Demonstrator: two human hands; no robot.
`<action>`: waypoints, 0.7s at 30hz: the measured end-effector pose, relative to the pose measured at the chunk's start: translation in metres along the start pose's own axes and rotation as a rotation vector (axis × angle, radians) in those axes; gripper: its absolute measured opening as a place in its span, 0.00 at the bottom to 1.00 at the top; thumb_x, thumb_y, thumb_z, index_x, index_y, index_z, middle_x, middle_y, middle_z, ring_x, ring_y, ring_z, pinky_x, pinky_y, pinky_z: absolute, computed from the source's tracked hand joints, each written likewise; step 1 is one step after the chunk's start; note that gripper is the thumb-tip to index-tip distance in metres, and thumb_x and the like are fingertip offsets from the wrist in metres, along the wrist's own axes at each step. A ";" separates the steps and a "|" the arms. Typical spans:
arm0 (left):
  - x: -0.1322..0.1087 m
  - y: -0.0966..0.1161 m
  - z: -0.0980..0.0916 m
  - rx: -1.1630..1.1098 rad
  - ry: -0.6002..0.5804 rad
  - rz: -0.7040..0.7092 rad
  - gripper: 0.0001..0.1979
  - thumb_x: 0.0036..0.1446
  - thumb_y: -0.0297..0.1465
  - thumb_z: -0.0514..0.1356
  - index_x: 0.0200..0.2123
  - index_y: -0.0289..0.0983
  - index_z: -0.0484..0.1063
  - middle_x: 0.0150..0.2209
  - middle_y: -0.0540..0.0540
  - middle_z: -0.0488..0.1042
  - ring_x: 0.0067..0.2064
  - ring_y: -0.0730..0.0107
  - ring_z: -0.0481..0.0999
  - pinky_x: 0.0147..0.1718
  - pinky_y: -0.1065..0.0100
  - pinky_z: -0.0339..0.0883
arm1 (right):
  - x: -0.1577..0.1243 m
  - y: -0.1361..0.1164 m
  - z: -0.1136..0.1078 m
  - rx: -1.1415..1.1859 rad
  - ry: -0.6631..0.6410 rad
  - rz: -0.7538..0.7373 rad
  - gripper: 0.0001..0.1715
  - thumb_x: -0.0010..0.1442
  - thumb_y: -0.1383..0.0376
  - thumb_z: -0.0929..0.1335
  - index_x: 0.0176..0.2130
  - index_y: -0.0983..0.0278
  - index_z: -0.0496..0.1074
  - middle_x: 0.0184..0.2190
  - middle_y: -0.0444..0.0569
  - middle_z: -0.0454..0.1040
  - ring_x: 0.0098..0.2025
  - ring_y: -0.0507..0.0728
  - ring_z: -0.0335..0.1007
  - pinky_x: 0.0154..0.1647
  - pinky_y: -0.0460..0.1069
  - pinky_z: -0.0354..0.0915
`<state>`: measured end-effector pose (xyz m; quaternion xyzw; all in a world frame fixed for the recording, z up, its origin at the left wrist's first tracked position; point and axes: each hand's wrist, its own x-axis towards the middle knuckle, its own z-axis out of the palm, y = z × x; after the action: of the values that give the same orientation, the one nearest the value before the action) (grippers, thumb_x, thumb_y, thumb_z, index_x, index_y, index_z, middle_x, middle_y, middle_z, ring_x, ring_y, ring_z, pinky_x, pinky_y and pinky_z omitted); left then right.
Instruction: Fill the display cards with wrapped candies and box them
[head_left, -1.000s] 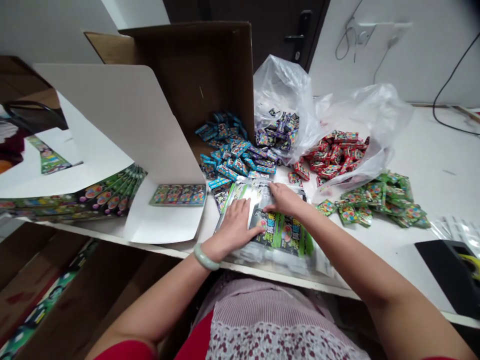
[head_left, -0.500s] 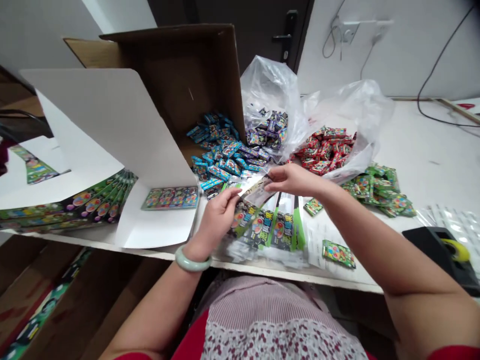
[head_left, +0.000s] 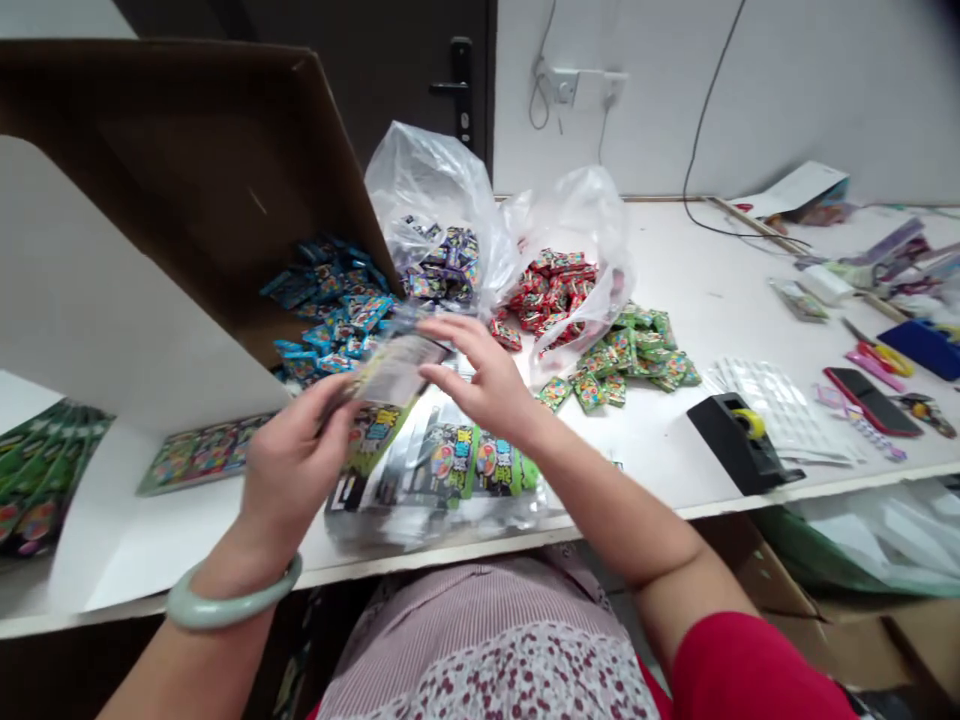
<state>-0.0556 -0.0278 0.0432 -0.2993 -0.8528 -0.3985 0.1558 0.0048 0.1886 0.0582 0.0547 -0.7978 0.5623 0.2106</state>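
My left hand (head_left: 289,470) grips a blurred strip of glossy printed packaging (head_left: 386,380) and raises it above the table. My right hand (head_left: 480,375) hovers just right of the strip with its fingers spread, holding nothing. Beneath both hands lies a spread of green-and-black printed packaging strips (head_left: 442,470) in clear plastic. Loose blue packets (head_left: 330,310) lie beyond my left hand. Purple packets (head_left: 442,270) sit on a clear plastic bag, red packets (head_left: 551,290) on another, and a pile of green packets (head_left: 622,355) lies to the right.
A brown cardboard box (head_left: 187,150) with a white card flap (head_left: 97,280) stands at left. A black tape dispenser (head_left: 739,440), a clear blister sheet (head_left: 772,400), scissors (head_left: 877,358) and a phone (head_left: 870,400) lie right on the white table (head_left: 720,260).
The view has swung left. My right hand has moved off the strip and its fingers have spread apart. My left hand has lifted the strip higher.
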 end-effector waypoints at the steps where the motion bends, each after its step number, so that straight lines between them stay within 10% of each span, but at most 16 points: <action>1: -0.002 -0.001 -0.001 -0.082 0.048 -0.111 0.18 0.59 0.38 0.61 0.51 0.39 0.74 0.44 0.47 0.79 0.39 0.66 0.78 0.43 0.67 0.71 | -0.006 -0.001 0.006 -0.039 0.109 -0.015 0.31 0.57 0.59 0.71 0.58 0.64 0.64 0.62 0.56 0.62 0.66 0.61 0.53 0.65 0.58 0.54; 4: -0.007 0.001 0.004 -0.357 0.083 -0.349 0.21 0.54 0.39 0.65 0.50 0.39 0.74 0.44 0.48 0.80 0.39 0.67 0.77 0.42 0.68 0.73 | -0.023 0.008 0.023 0.135 0.015 0.127 0.41 0.51 0.56 0.74 0.59 0.63 0.61 0.59 0.58 0.65 0.63 0.63 0.58 0.59 0.59 0.61; 7: -0.012 0.009 0.020 -0.754 0.008 -0.586 0.21 0.45 0.39 0.71 0.41 0.37 0.77 0.37 0.48 0.81 0.35 0.66 0.78 0.36 0.67 0.75 | -0.032 0.024 0.032 0.364 -0.188 0.321 0.21 0.52 0.55 0.74 0.41 0.63 0.69 0.37 0.50 0.76 0.42 0.58 0.73 0.42 0.54 0.70; 11: -0.028 0.017 0.043 -1.146 -0.005 -0.839 0.23 0.36 0.38 0.74 0.36 0.37 0.75 0.30 0.49 0.80 0.33 0.63 0.80 0.35 0.66 0.76 | -0.045 0.034 0.028 0.385 -0.133 0.463 0.21 0.48 0.54 0.75 0.27 0.62 0.62 0.21 0.38 0.65 0.24 0.49 0.62 0.26 0.46 0.62; 21: -0.062 0.011 0.052 -1.147 -0.096 -0.646 0.21 0.55 0.36 0.65 0.51 0.38 0.68 0.45 0.44 0.77 0.46 0.65 0.78 0.45 0.66 0.73 | -0.108 0.040 0.026 0.392 -0.360 0.628 0.20 0.49 0.52 0.74 0.35 0.62 0.69 0.31 0.45 0.73 0.32 0.54 0.69 0.31 0.49 0.66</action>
<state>-0.0024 -0.0061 -0.0147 -0.0812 -0.5582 -0.8026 -0.1939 0.0823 0.1632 -0.0267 -0.0547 -0.6777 0.7219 -0.1287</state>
